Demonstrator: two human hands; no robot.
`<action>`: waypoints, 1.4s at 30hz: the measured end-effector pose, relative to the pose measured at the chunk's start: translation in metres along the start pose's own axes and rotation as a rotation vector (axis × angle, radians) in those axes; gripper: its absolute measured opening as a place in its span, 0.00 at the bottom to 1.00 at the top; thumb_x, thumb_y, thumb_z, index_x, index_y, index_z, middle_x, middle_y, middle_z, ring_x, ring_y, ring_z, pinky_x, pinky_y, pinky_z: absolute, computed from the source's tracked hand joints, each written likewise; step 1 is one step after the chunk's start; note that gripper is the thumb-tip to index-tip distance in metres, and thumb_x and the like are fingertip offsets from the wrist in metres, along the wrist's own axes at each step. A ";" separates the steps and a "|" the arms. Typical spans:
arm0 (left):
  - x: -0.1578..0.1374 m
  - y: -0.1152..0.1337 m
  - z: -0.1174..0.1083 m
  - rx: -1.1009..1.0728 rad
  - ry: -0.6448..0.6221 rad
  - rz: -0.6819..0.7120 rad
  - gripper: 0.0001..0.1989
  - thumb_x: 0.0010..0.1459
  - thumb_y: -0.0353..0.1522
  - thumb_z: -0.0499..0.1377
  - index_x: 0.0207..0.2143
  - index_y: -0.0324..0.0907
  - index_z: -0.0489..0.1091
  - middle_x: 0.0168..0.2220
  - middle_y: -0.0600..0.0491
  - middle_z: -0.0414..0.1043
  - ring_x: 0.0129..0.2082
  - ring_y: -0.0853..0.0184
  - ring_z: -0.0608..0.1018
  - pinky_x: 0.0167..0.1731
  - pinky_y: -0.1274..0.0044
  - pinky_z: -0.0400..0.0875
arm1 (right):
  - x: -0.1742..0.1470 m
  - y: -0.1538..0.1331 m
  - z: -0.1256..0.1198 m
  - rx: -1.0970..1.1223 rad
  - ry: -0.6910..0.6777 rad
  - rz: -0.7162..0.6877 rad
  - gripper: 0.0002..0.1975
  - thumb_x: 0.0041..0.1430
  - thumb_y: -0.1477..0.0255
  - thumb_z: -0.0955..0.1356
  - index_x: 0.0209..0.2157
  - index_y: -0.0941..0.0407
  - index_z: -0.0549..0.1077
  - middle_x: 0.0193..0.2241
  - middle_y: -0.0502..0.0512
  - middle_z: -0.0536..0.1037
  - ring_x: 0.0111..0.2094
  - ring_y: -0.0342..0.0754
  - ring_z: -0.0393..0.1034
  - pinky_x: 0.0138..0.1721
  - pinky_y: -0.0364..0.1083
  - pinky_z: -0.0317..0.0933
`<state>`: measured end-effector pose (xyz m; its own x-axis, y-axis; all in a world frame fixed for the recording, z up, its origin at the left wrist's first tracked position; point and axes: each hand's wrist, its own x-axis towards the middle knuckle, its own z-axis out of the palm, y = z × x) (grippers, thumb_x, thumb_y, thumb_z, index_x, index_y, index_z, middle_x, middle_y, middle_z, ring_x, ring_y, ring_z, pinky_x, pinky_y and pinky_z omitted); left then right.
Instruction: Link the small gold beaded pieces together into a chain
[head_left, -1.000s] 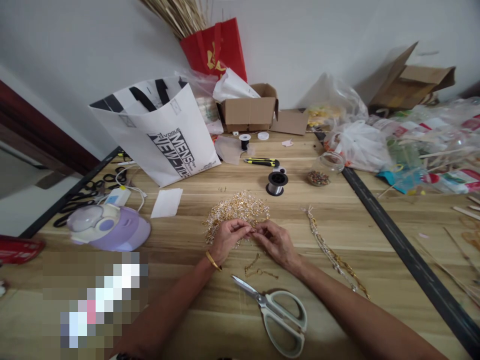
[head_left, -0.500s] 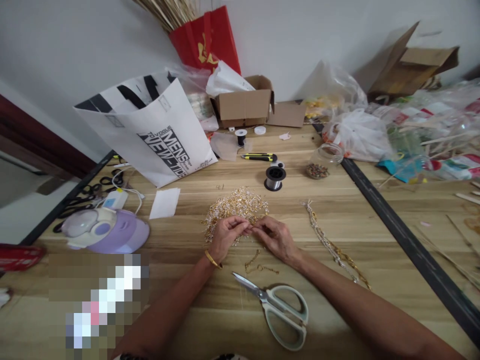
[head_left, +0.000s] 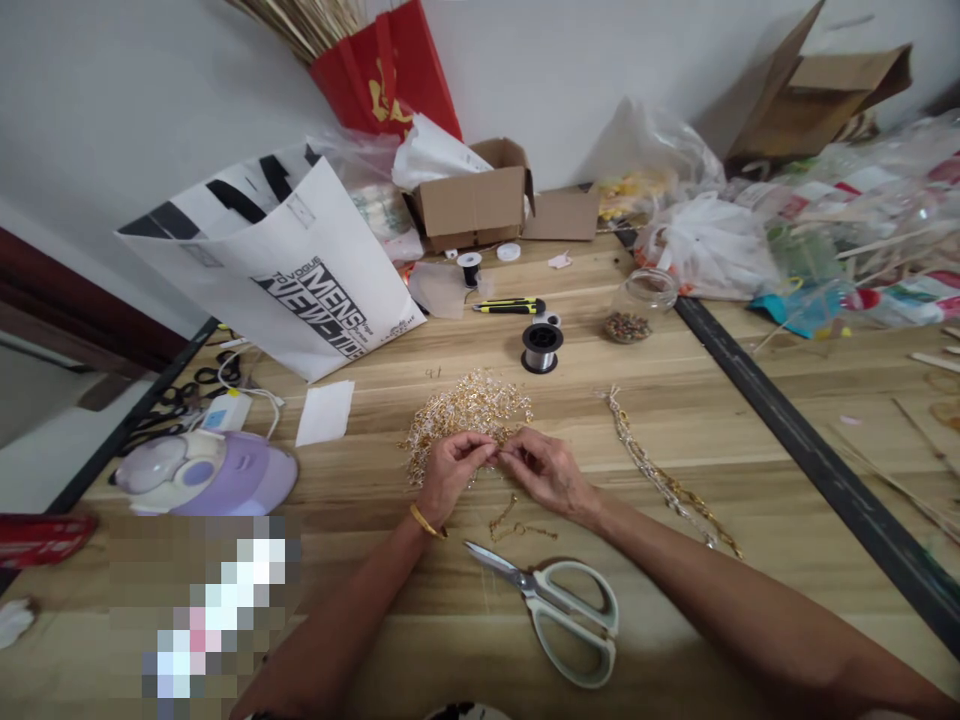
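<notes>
My left hand (head_left: 454,466) and my right hand (head_left: 546,468) meet fingertip to fingertip at the near edge of a heap of gold and clear beads (head_left: 465,405). Both are closed in a pinch; whatever sits between the fingertips is too small to make out. A gold bangle (head_left: 427,522) circles my left wrist. Just below the hands lies a short gold chain (head_left: 523,529), and nearer to me are scissors (head_left: 551,605) with pale handles, blades pointing up and left. To the right, long silver and gold chains (head_left: 660,475) stretch across the wooden table.
Beyond the beads stand a wire spool (head_left: 541,348), a yellow-black utility knife (head_left: 508,305) and a glass jar (head_left: 637,308) of small beads. At left are a white bag (head_left: 300,280), a paper piece (head_left: 325,412) and a purple-white bottle (head_left: 217,472). Plastic bags (head_left: 705,245) crowd the far right.
The camera view has shifted slightly, so background things sit a little lower or further left. Both hands stay pinched together in nearly the same place by the beads.
</notes>
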<state>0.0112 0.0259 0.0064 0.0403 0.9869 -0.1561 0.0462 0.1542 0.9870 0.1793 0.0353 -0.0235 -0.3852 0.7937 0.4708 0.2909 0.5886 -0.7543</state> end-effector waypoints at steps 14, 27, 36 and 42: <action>-0.002 0.001 0.000 -0.005 -0.028 -0.024 0.08 0.46 0.33 0.65 0.27 0.36 0.75 0.25 0.51 0.76 0.27 0.68 0.75 0.32 0.78 0.69 | -0.001 0.002 0.001 -0.001 0.007 0.036 0.08 0.61 0.70 0.64 0.29 0.57 0.69 0.23 0.51 0.71 0.21 0.41 0.62 0.22 0.41 0.56; -0.001 -0.001 0.000 -0.066 -0.039 -0.045 0.06 0.47 0.31 0.65 0.27 0.36 0.75 0.25 0.53 0.76 0.26 0.69 0.75 0.32 0.79 0.69 | 0.000 0.000 0.001 -0.007 0.020 0.042 0.08 0.62 0.69 0.64 0.29 0.57 0.69 0.22 0.51 0.71 0.21 0.41 0.62 0.21 0.41 0.56; -0.001 -0.001 0.000 -0.067 -0.036 -0.048 0.07 0.47 0.31 0.65 0.28 0.36 0.75 0.25 0.52 0.76 0.27 0.69 0.75 0.33 0.78 0.70 | 0.000 0.000 0.002 -0.012 0.007 0.044 0.08 0.61 0.70 0.64 0.29 0.57 0.69 0.22 0.51 0.71 0.21 0.41 0.62 0.22 0.41 0.55; 0.000 -0.003 -0.002 0.059 -0.035 0.020 0.06 0.50 0.30 0.62 0.30 0.36 0.74 0.28 0.51 0.76 0.29 0.68 0.76 0.34 0.78 0.70 | 0.003 0.000 -0.001 0.066 0.041 0.172 0.08 0.60 0.69 0.64 0.28 0.57 0.69 0.21 0.50 0.70 0.21 0.41 0.61 0.22 0.40 0.55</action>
<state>0.0093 0.0251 0.0030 0.0763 0.9873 -0.1391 0.1034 0.1309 0.9860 0.1788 0.0378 -0.0215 -0.2979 0.8884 0.3493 0.2909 0.4330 -0.8531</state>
